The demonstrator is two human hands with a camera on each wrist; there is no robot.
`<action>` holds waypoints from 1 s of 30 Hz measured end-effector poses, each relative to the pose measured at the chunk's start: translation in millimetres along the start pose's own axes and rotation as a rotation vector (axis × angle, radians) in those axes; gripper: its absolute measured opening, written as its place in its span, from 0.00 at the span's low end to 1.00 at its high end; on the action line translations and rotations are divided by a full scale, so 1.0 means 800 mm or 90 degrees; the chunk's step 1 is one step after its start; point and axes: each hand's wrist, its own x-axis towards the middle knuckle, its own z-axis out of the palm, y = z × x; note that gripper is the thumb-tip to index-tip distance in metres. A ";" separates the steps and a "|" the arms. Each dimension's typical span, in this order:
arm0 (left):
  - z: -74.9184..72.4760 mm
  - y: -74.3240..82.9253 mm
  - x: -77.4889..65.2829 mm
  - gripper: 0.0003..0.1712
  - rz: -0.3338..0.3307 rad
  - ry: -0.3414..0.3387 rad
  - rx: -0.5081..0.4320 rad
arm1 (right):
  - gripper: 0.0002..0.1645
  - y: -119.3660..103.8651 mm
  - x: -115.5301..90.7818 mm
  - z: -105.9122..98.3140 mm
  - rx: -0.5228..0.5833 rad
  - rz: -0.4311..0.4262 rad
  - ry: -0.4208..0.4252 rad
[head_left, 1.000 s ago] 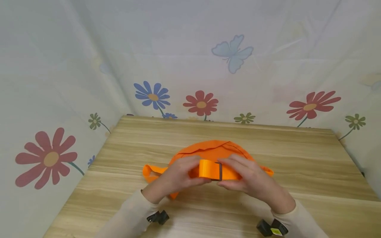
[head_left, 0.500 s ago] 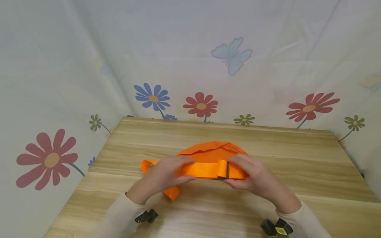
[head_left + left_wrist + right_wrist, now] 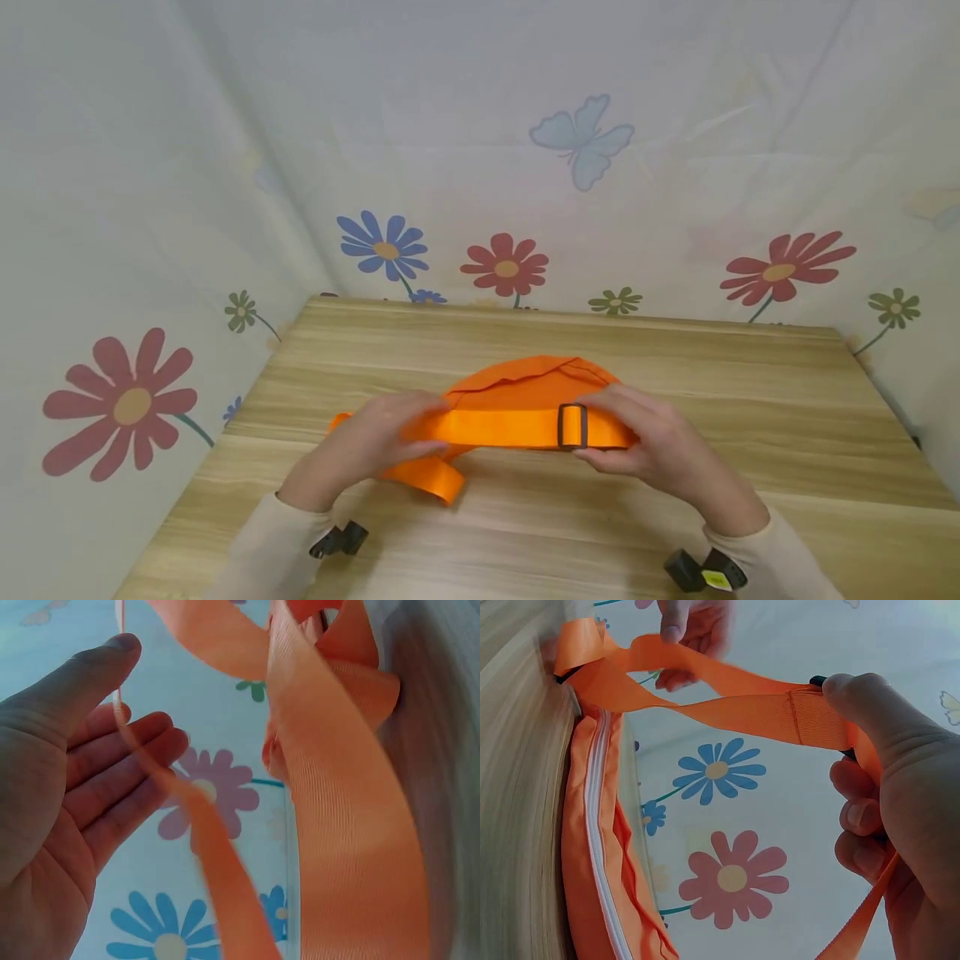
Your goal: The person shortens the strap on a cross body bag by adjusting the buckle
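An orange waist bag [image 3: 536, 385] lies on the table behind both hands; its white zipper [image 3: 594, 799] shows in the right wrist view. Its orange strap [image 3: 502, 428] is stretched across in front. My right hand [image 3: 663, 454] holds the strap beside a black slider buckle [image 3: 562, 427], thumb on the buckle's edge in the right wrist view. At the left, my left hand [image 3: 360, 446] has the strap passing between thumb and fingers, which look fairly straight and well apart in the left wrist view. A strap end [image 3: 438, 479] hangs below that hand.
The wood-grain table [image 3: 750, 400] extends on both sides of the bag. A pale curtain [image 3: 675, 183] printed with flowers and a butterfly stands behind and at the sides. Dark wrist cameras [image 3: 341, 540] sit by both cuffs.
My left hand has moved leftward along the strap, and the folded loop near the buckle has flattened out. The right hand has shifted slightly right with the buckle. The bag lies nearly still.
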 end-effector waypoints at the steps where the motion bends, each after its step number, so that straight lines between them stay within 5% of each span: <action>1: 0.002 0.001 0.002 0.27 -0.005 -0.012 -0.007 | 0.29 0.000 0.001 0.001 -0.001 -0.005 0.002; 8: 0.023 0.031 0.037 0.35 0.042 -0.019 -0.037 | 0.28 -0.001 0.006 0.008 0.004 -0.030 0.014; 14: 0.044 0.067 0.072 0.40 0.091 -0.002 -0.137 | 0.27 -0.005 0.012 0.018 0.017 -0.044 0.011; 18: 0.051 0.082 0.081 0.35 0.056 -0.010 -0.198 | 0.28 -0.004 0.010 0.019 0.013 -0.046 0.007; 24: 0.050 0.084 0.077 0.30 0.008 0.003 -0.200 | 0.33 0.004 -0.008 0.004 -0.042 -0.028 -0.002; 30: 0.047 0.081 0.074 0.37 -0.017 -0.014 -0.210 | 0.30 0.010 -0.015 -0.007 -0.063 -0.029 -0.003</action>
